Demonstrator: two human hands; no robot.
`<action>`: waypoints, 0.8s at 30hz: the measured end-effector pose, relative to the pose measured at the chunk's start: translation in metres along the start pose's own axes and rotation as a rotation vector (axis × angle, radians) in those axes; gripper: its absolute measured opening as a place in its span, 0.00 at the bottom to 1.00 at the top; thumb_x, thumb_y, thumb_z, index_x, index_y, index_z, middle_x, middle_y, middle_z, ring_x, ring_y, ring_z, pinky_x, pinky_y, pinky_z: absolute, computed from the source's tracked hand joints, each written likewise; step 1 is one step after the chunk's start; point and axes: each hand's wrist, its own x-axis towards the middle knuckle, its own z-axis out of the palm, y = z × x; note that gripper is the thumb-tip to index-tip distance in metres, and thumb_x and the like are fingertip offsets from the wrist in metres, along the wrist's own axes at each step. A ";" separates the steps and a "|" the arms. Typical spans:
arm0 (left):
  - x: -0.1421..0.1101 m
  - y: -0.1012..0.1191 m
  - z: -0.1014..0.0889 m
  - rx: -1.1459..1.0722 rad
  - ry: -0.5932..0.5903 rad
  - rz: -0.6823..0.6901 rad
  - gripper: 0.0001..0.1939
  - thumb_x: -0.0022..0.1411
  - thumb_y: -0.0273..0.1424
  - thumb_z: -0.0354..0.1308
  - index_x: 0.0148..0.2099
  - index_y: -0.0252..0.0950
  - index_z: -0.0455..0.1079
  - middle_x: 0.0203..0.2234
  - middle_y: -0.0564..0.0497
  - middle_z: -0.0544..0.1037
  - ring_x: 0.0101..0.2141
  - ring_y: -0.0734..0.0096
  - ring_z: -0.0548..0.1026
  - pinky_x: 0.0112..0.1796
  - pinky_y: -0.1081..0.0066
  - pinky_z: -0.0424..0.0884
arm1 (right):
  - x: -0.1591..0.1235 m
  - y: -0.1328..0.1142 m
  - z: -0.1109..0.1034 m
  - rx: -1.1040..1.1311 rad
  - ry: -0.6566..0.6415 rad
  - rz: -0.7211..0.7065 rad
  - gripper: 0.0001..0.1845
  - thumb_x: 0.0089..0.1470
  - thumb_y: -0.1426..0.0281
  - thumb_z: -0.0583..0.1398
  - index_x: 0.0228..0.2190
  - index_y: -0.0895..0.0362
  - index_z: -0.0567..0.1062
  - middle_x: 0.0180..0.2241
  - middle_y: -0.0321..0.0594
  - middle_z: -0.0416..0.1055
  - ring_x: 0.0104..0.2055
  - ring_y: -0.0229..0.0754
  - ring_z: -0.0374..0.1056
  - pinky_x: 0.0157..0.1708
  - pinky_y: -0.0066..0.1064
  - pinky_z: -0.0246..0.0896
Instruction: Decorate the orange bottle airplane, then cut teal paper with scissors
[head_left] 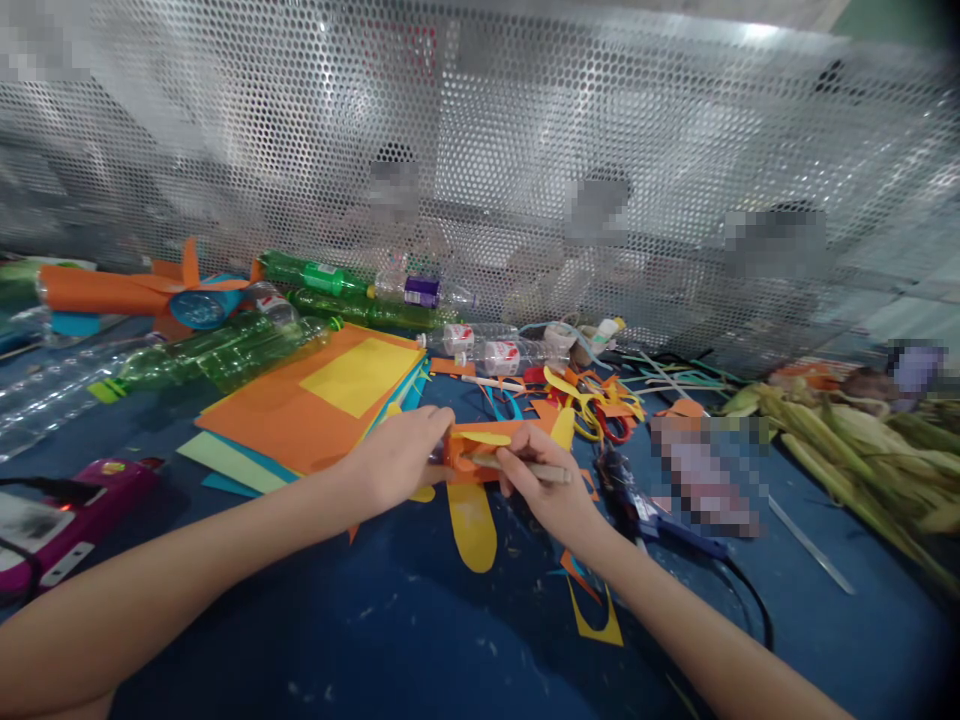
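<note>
In the middle of the table my left hand (401, 455) is closed on the left end of an orange paper piece (472, 470). Rounded yellow paper strips stick out of it, one yellow strip (474, 530) pointing toward me. My right hand (551, 490) pinches a slim beige stick (553, 472), its tip against the orange piece; what kind of stick it is I cannot make out. Just beyond the hands lie paper scraps and scissors with red and yellow handles (615, 424). A blue-handled glue gun (686, 533) rests right of my right hand.
Left of my hands is a stack of coloured sheets (277, 415). Plastic bottles (225, 350) and an orange paper rocket-like model (112, 292) lie behind it. A magenta power strip (97, 510) sits at left, corn husks (847, 450) at right. A perforated metal screen (510, 130) closes the back.
</note>
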 end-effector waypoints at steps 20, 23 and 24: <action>0.001 0.001 0.000 0.009 -0.012 -0.007 0.11 0.57 0.33 0.58 0.38 0.36 0.58 0.33 0.50 0.69 0.34 0.65 0.69 0.31 0.69 0.61 | 0.000 -0.002 0.001 0.012 0.012 0.001 0.11 0.56 0.66 0.55 0.25 0.52 0.58 0.16 0.28 0.64 0.18 0.35 0.61 0.21 0.26 0.53; 0.000 0.000 0.000 0.010 -0.006 -0.011 0.12 0.57 0.34 0.58 0.38 0.36 0.58 0.33 0.50 0.69 0.35 0.64 0.69 0.32 0.69 0.62 | 0.000 -0.002 0.001 0.002 0.032 0.012 0.11 0.56 0.67 0.55 0.24 0.53 0.59 0.16 0.28 0.63 0.18 0.34 0.61 0.21 0.26 0.53; 0.000 0.000 0.000 0.009 -0.007 -0.011 0.12 0.57 0.34 0.58 0.38 0.36 0.58 0.33 0.50 0.70 0.35 0.64 0.69 0.32 0.69 0.62 | 0.000 -0.002 0.000 0.005 0.030 0.016 0.11 0.56 0.67 0.56 0.24 0.53 0.59 0.16 0.28 0.63 0.19 0.34 0.61 0.22 0.26 0.53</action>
